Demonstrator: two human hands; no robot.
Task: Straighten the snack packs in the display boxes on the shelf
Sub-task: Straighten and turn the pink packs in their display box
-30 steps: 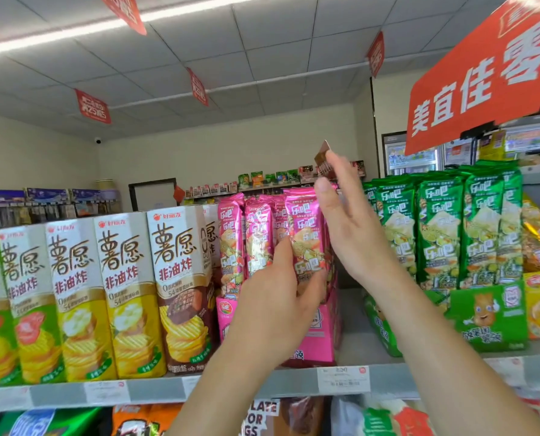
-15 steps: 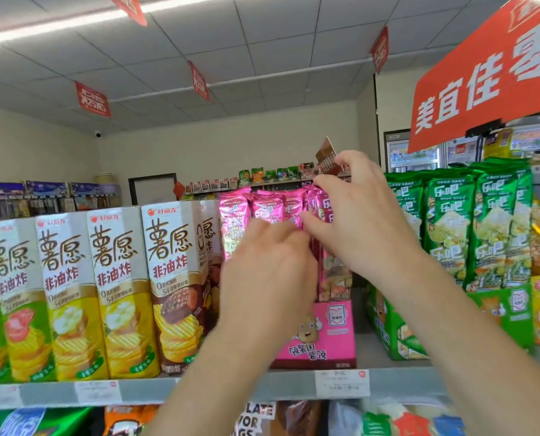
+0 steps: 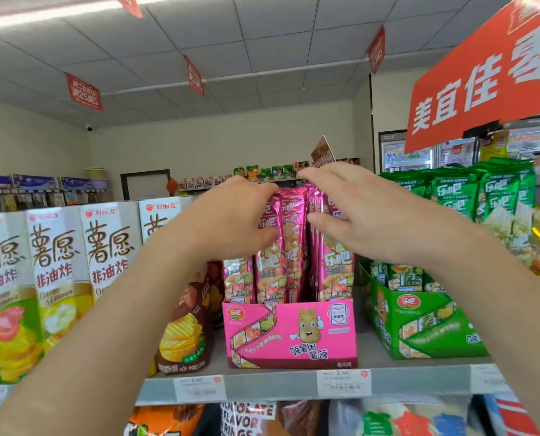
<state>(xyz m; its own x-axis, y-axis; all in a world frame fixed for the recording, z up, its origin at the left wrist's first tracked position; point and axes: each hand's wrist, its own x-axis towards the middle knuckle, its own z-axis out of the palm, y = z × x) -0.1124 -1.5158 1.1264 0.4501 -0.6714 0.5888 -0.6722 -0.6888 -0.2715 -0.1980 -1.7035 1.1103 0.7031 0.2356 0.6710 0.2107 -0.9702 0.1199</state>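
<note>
The large red hanging sign at upper right carries the white characters 美宜佳, then a partly cut 零. A small red ceiling pennant shows 25 and 5; its other characters are blurred. The tall white-and-yellow cartons read 好丽友 on top, then 薯愿 and 非油炸. The pink foil snack packs and the pink cardboard display box bear 乐吧, as do the green foil snack packs and the green cardboard display box. A white-labelled pack below reads FLAVOR RINGS. The white price tags on the grey shelf edge are too blurred to read.
</note>
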